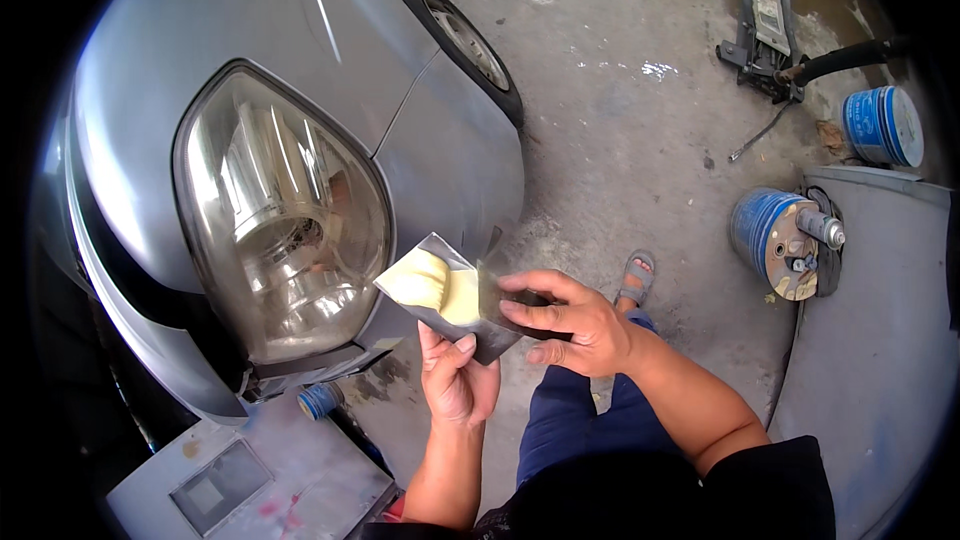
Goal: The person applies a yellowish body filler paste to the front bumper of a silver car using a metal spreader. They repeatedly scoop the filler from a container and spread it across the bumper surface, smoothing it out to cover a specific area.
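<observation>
Setting: concrete garage floor (620,140), silver car (250,30) nose filling the side left of the hands.
Left hand (458,380): fingers (462,348) clamped on the lower edge of a flat metal board (440,290), held just right of the headlight (280,215), not touching it.
Board load: pale yellow putty (425,280) in a smear on top, looks soft.
Right hand (570,320): fingers (530,312) pinched together on a dark flat spreader (500,305), blade lying on the board beside the putty.
Risk, putty: board is tilted; judged it could slide or drip onto the lens or bumper (460,170).
Risk, grip: thin hold by the left hand, board could tip if the spreader presses hard.
Risk, foot: sandalled foot (636,278) below the hands, a drop would land near it.
Containers: blue can (778,240) right of the headlight, on its side, contents hidden; second blue can (882,125) further right, lid on, contents not visible; small blue can (320,400) under the headlight, contents cannot tell.
Other: floor jack (765,25) far right of car, grey panel (870,340) by cans.
</observation>
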Available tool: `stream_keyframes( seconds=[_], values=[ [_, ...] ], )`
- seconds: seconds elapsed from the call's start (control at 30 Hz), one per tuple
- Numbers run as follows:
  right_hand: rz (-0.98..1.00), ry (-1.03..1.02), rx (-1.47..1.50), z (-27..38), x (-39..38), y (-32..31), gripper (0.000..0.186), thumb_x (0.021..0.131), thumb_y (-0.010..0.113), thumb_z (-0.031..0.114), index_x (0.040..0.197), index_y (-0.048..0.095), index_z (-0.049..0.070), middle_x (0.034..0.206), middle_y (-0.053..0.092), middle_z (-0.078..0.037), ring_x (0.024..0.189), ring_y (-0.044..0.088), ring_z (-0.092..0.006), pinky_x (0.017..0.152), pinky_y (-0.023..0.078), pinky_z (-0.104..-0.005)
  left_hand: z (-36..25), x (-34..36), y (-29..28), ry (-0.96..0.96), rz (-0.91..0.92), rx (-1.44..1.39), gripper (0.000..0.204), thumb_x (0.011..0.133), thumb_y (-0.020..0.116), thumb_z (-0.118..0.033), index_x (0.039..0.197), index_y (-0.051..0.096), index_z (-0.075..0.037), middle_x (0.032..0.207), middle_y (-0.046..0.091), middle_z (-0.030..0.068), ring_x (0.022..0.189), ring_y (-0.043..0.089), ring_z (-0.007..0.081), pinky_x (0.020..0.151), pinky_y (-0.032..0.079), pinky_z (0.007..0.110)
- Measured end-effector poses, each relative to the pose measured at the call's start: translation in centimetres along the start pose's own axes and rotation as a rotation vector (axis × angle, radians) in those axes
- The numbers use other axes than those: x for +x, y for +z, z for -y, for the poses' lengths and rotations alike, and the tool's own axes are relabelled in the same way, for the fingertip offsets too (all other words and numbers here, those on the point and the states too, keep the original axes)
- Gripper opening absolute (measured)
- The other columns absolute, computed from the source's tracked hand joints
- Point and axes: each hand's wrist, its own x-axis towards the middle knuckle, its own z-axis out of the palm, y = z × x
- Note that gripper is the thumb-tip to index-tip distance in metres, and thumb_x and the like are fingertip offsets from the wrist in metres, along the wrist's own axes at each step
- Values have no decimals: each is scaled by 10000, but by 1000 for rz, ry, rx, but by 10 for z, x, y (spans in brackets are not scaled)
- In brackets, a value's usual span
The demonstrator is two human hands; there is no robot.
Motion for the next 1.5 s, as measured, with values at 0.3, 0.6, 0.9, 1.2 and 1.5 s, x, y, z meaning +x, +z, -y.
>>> stream_keyframes(
  seconds=[0.3,0.6,0.9,1.2,1.5],
  values=[
    [-113,99,-535,20,-7,-33,423,780,719,156,1188,652,65,1307,520,-147,1127,534,-348,942,458,-424,-10,4,17,173,94,50,660,787,516,90,1402,391,-113,1391,476,83,1319,424,252,1135,282,466],
    [42,4,-877,35,-6,-7,425,718,752,182,1133,663,181,1295,518,-66,1181,472,-369,867,399,-461,-10,-1,7,306,113,189,629,794,497,80,1395,402,-83,1386,474,110,1313,431,274,1120,310,476],
    [18,331,-457,-39,59,-32,446,956,498,281,1360,504,94,1406,442,-134,1272,416,-339,1069,339,-431,-35,-22,-35,-28,231,-354,597,797,469,49,1370,480,-117,1183,602,60,986,555,199,847,550,343],
    [47,116,-536,-71,126,-11,422,954,489,248,1362,511,144,1416,442,-112,1231,436,-352,1057,363,-438,-21,-56,-70,-87,1,-365,474,823,487,-69,1290,559,-104,851,577,32,739,507,151,613,468,251],
    [-29,50,-506,-81,135,1,402,931,537,226,1327,550,160,1383,477,-103,1192,469,-351,1024,400,-435,-21,-52,-76,-86,-6,-335,379,920,467,-145,1285,555,-100,822,558,25,707,492,138,585,442,254]
  ],
)
